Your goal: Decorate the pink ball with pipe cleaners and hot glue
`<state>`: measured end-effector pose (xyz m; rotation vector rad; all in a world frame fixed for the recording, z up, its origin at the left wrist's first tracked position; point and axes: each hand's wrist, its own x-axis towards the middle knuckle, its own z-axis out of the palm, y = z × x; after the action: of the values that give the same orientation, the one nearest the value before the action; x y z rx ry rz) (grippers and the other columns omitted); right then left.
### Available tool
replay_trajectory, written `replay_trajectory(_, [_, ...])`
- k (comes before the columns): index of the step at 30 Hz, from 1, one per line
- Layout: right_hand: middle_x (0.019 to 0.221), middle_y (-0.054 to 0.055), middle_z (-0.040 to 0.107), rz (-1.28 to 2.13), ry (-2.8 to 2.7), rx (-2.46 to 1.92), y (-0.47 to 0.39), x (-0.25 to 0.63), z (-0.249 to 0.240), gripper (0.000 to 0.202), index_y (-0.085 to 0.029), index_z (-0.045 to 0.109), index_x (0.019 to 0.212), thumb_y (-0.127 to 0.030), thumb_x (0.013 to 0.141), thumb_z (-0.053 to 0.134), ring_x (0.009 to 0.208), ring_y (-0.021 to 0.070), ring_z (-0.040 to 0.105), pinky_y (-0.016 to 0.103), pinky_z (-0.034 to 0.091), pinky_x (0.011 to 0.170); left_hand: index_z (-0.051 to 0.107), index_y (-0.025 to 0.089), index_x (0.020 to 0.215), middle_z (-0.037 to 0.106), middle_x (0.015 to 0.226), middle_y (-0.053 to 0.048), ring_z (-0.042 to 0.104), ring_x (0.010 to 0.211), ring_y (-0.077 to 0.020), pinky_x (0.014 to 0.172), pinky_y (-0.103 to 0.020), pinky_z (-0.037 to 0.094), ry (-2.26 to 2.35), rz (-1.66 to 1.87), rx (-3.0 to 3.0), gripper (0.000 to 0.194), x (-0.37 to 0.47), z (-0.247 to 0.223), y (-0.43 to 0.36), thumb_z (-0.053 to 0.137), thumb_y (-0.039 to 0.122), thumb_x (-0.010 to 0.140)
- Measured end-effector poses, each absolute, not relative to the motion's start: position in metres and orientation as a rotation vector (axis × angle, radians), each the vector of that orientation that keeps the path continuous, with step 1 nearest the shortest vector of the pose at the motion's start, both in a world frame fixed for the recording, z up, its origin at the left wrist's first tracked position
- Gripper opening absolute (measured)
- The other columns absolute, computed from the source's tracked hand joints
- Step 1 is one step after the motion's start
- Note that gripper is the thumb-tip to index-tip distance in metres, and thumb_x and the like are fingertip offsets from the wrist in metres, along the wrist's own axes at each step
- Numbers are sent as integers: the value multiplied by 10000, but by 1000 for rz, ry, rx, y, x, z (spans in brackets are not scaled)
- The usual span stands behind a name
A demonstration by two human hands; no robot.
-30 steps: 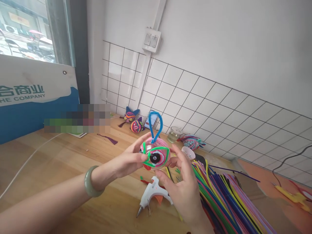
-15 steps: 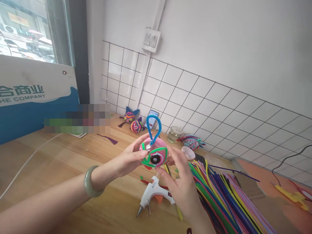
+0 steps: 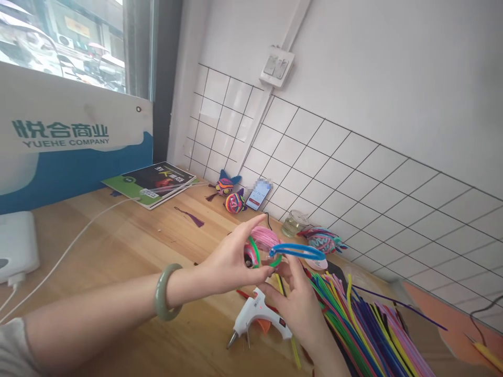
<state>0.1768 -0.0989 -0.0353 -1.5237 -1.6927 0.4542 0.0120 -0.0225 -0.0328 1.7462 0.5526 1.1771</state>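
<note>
Between both hands is a small round craft ball (image 3: 265,238), covered partly with pink and green pipe cleaner, with a patch of clear surface. A blue pipe-cleaner loop (image 3: 301,250) sticks out from it toward the right. My left hand (image 3: 236,256), with a green bangle on its wrist, grips the ball's left side between thumb and fingers. My right hand (image 3: 296,288) holds the lower right side, its fingers partly behind the ball and loop. Below them a white glue gun (image 3: 257,314) lies on the wooden table.
A bundle of colored pipe cleaners (image 3: 365,324) lies at the right. Along the back stand finished craft balls (image 3: 234,202), a phone (image 3: 259,195), a glass jar (image 3: 294,223) and a teal-pink craft (image 3: 324,240). A purple tassel (image 3: 190,215) and magazine (image 3: 151,183) are at left.
The ball has turned in my hands: its blue loop stood upright and now points right, and the black eye has swung left. The view has shifted left.
</note>
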Motion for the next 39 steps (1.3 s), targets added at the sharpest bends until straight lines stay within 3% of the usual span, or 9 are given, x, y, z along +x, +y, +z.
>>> replay_trajectory(5, [1176,75,623,669,-1578,-1445,-99,173,-31,420,-263,489,1186,-397,820,642,1126,235,587,380,515,899,238,253,1471,524,1301,-131,469,1204,-357,1033,-483,346,587,1071,1807,1038,9,-34,-23,794,426,613])
replay_trajectory(9, [1300,72,564,832,-1512,-1272,-95,180,-24,532,-276,440,1263,-411,803,670,1204,231,535,392,453,994,166,238,1482,461,1355,-150,477,1214,-326,1025,-447,373,445,1007,1711,1076,8,-31,-21,799,401,627])
replay_trajectory(14, [1309,56,566,902,-1479,-1184,-94,183,-16,572,-288,480,1263,-422,760,715,1194,248,538,372,463,979,176,229,1463,466,1322,-142,518,1159,-281,964,-411,440,348,964,1649,1049,11,-29,-18,805,336,631])
replay_trajectory(20, [1330,41,547,987,-1401,-1147,-98,184,-16,500,-308,485,1258,-340,801,687,1190,231,545,383,451,1000,265,230,1414,469,1316,-136,501,1173,-283,916,-399,470,388,951,1514,938,16,-32,-13,796,317,645])
replay_trajectory(25, [1371,69,506,834,-1285,-1281,-98,199,-21,556,-317,442,1318,-399,813,660,1081,220,622,398,479,955,346,211,1352,506,1318,-131,499,1190,-277,913,-379,457,384,945,1245,810,18,-33,-7,778,320,677])
replay_trajectory(29, [1266,75,575,637,-1243,-1359,-99,202,-16,465,-289,502,1265,-419,834,621,1005,207,646,365,498,897,387,233,1312,494,1351,-123,559,1115,-268,789,-348,493,399,871,1072,708,18,-34,-3,749,349,715])
replay_trajectory(32, [978,30,652,529,-1240,-1365,-100,201,-14,382,-263,542,1210,-397,855,584,851,157,640,317,491,837,449,231,1285,541,1299,-114,601,1043,-239,797,-335,486,390,839,1040,624,17,-35,0,726,360,741])
replay_trajectory(35, [667,-42,541,456,-1260,-1348,-103,201,-15,285,-242,570,1134,-367,881,527,659,114,542,265,458,717,497,242,1265,581,1250,-102,620,1006,-228,813,-336,482,380,809,1028,548,17,-37,1,692,377,770])
replay_trajectory(39, [648,-58,479,432,-1204,-1369,-107,199,-13,220,-239,560,1061,-351,878,511,578,95,446,233,403,587,520,252,1256,612,1203,-99,629,987,-225,810,-332,484,388,796,988,490,18,-38,2,643,398,804])
